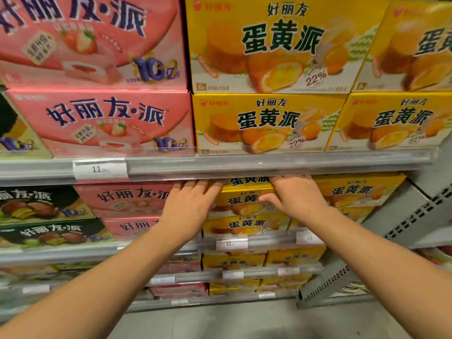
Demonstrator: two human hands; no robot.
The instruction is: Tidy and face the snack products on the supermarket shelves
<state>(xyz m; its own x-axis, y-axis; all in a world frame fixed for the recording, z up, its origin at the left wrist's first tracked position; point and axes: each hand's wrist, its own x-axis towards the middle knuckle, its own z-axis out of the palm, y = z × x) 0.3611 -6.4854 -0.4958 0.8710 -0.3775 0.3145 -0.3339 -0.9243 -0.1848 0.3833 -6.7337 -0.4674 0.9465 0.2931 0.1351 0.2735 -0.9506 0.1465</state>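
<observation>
Both my hands reach into the second shelf, just under the upper shelf rail (244, 165). My left hand (190, 204) lies with straight fingers on the left end of a yellow egg-yolk pie box (244, 199), at the seam with the pink strawberry pie boxes (127, 199). My right hand (296, 196) rests on the right end of the same yellow box, fingers straight and reaching over its top, thumb against the front face. The fingertips of both hands are partly hidden under the rail. More yellow boxes (247, 226) are stacked below it.
The upper shelf holds large pink boxes (102, 123) and yellow boxes (266, 123). Dark green chocolate pie boxes (41, 206) stand at the left. Price tags (100, 169) sit on the rails. A grey perforated shelf end panel (415, 216) closes the right side. Lower shelves hold more boxes.
</observation>
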